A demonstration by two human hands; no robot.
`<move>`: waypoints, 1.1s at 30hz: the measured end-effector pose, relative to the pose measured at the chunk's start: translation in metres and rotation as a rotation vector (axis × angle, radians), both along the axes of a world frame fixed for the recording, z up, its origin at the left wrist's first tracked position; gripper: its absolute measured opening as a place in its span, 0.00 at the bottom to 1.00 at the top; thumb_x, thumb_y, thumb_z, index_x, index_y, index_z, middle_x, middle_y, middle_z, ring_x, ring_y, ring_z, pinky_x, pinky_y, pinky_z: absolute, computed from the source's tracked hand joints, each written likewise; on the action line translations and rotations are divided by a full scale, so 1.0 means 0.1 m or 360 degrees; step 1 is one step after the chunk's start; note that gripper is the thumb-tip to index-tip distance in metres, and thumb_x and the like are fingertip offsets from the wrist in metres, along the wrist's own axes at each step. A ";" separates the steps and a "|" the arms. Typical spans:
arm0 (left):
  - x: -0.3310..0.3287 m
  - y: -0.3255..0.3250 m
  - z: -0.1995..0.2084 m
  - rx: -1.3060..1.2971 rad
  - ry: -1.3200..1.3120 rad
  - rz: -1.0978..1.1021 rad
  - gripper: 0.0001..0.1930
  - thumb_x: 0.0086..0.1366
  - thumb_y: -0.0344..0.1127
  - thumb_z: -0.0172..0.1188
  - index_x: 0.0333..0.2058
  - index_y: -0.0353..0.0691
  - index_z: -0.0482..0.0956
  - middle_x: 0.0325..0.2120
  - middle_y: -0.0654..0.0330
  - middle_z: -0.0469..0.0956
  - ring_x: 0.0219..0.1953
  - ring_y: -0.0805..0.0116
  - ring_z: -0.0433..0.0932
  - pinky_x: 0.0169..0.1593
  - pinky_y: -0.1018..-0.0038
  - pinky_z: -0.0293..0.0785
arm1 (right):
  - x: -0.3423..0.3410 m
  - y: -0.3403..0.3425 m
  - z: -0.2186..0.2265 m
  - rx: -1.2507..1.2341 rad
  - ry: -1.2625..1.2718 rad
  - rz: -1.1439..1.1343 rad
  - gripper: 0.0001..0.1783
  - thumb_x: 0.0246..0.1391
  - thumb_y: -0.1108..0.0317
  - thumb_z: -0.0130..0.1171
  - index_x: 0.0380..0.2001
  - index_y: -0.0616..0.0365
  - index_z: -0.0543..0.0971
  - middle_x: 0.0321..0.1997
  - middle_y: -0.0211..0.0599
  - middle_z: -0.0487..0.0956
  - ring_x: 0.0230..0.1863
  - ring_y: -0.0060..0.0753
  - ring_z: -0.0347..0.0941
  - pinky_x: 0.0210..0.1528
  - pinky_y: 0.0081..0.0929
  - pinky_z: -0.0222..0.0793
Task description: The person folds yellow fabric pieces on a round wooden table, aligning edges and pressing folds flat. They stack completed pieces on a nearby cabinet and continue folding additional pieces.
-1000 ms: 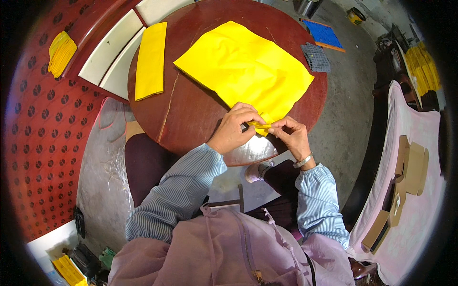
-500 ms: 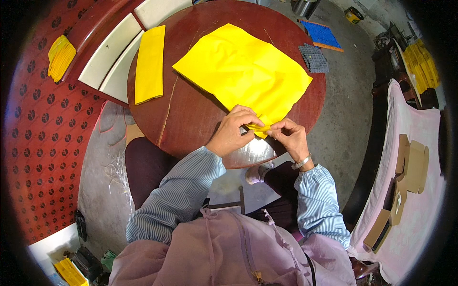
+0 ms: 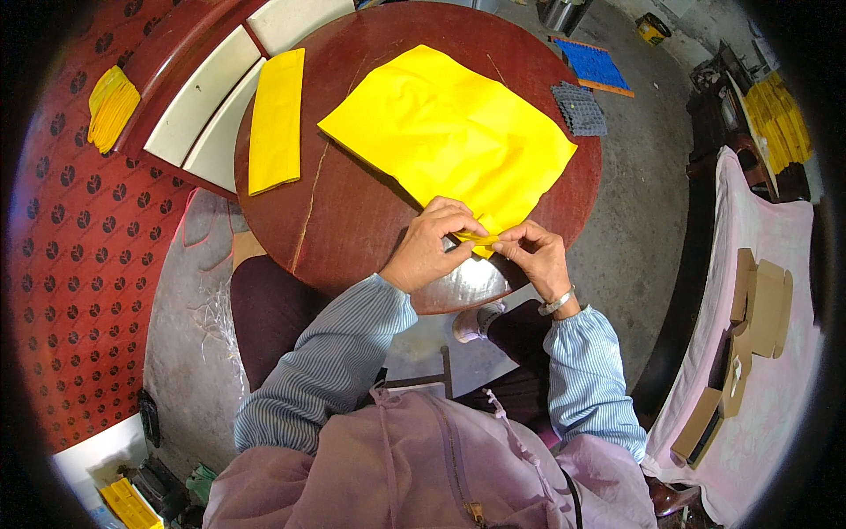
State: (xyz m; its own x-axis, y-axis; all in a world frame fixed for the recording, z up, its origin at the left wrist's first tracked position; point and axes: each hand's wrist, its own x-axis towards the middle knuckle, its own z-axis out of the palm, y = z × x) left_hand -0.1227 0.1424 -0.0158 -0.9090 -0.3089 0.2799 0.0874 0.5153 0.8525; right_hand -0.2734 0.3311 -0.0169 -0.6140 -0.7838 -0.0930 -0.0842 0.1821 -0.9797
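Note:
A large sheet of yellow fabric (image 3: 454,123) lies spread on the round red-brown table (image 3: 273,231), its near corner toward me. My left hand (image 3: 432,245) pinches that corner from the left, thumb and fingers closed on it. From the right my right hand (image 3: 539,256) pinches the same corner, a light bracelet round its wrist. Between the fingertips the fabric is bunched into a narrow fold. A folded yellow fabric strip (image 3: 277,122) rests at the table's left side, apart from both hands.
A grey bumpy mat (image 3: 580,109) sits at the table's right edge. Beyond it a blue mat (image 3: 594,63) lies on the floor. Opened cardboard boxes (image 3: 768,309) rest on a pink cloth (image 3: 784,397) at right. Yellow stacks (image 3: 113,108) stand on the far left.
Both hands hold nearly the same place and keep their pinch on the sheet's corner. Only slight finger movement shows at the fold.

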 end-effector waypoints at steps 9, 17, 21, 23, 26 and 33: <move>0.01 0.01 -0.01 0.0031 0.0000 0.0017 0.10 0.61 0.25 0.68 0.42 0.41 0.88 0.44 0.57 0.84 0.55 0.57 0.80 0.60 0.63 0.79 | 0.01 -0.01 0.02 0.0000 0.0053 0.0000 0.09 0.58 0.70 0.76 0.39 0.63 0.88 0.38 0.32 0.86 0.37 0.22 0.82 0.43 0.20 0.80; 0.00 0.01 -0.05 0.0019 0.0002 0.0040 0.09 0.61 0.25 0.67 0.41 0.41 0.88 0.43 0.57 0.85 0.54 0.58 0.80 0.60 0.62 0.79 | 0.01 -0.01 0.01 -0.0034 -0.0016 -0.0009 0.09 0.58 0.70 0.76 0.39 0.62 0.88 0.39 0.32 0.85 0.38 0.23 0.82 0.43 0.21 0.80; -0.01 0.01 -0.04 0.0017 0.0020 0.0042 0.09 0.61 0.25 0.67 0.40 0.41 0.88 0.43 0.57 0.85 0.54 0.58 0.80 0.59 0.63 0.79 | 0.01 -0.01 0.00 -0.0020 0.0028 -0.0005 0.09 0.58 0.70 0.76 0.39 0.63 0.88 0.39 0.32 0.85 0.39 0.23 0.82 0.44 0.21 0.80; 0.00 0.01 -0.02 -0.0003 0.0048 0.0040 0.10 0.60 0.25 0.68 0.41 0.40 0.87 0.43 0.58 0.85 0.54 0.58 0.80 0.59 0.63 0.79 | 0.03 -0.02 0.01 -0.0076 -0.0009 -0.0016 0.08 0.58 0.70 0.76 0.38 0.63 0.88 0.38 0.31 0.85 0.37 0.21 0.81 0.43 0.20 0.79; 0.00 0.01 0.01 -0.0003 0.0039 0.0043 0.10 0.59 0.24 0.69 0.40 0.40 0.87 0.43 0.58 0.85 0.53 0.58 0.81 0.58 0.63 0.79 | 0.03 -0.03 0.03 -0.0084 0.0196 -0.0016 0.07 0.58 0.71 0.76 0.37 0.62 0.88 0.36 0.29 0.83 0.35 0.19 0.79 0.40 0.19 0.76; -0.05 0.15 -0.04 0.0032 0.0059 0.0300 0.10 0.60 0.25 0.72 0.40 0.40 0.85 0.42 0.58 0.84 0.50 0.60 0.82 0.55 0.66 0.80 | 0.07 -0.12 0.07 -0.0138 0.0495 -0.0170 0.06 0.57 0.74 0.74 0.37 0.63 0.87 0.33 0.26 0.80 0.33 0.16 0.75 0.37 0.19 0.72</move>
State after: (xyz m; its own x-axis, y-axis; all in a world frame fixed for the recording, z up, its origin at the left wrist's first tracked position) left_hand -0.1278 0.1574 -0.0200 -0.8238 -0.4786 0.3038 0.0222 0.5082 0.8609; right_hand -0.2669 0.3193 -0.0101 -0.6813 -0.7105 0.1759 -0.3667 0.1233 -0.9221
